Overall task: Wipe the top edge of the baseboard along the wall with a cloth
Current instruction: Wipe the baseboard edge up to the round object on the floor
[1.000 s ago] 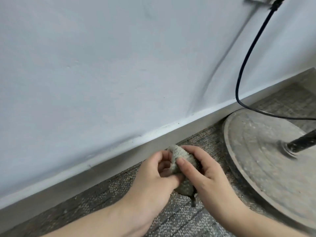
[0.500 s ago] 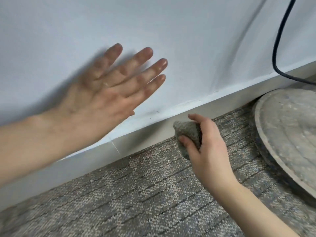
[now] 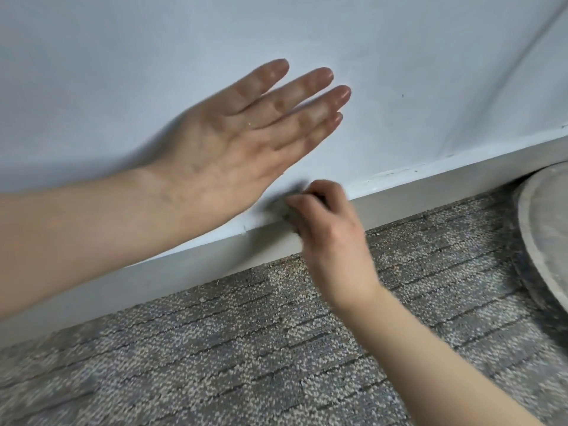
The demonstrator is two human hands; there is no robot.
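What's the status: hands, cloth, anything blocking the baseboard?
Left hand open, spread by the wall. Right hand grips cloth at baseboard top edge. Round base close to baseboard, right of cloth.

Floor: grey patterned carpet point(image 3: 276, 348).
Round dusty disc base point(image 3: 547, 241) sits on it at far right, close to the baseboard point(image 3: 184, 272) at the carpet's wall edge.

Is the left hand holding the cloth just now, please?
No, the left hand is spread flat; the right hand grips the cloth.

cloth point(image 3: 282, 211) now on baseboard point(image 3: 184, 269) edge, right hand point(image 3: 332, 232) raised
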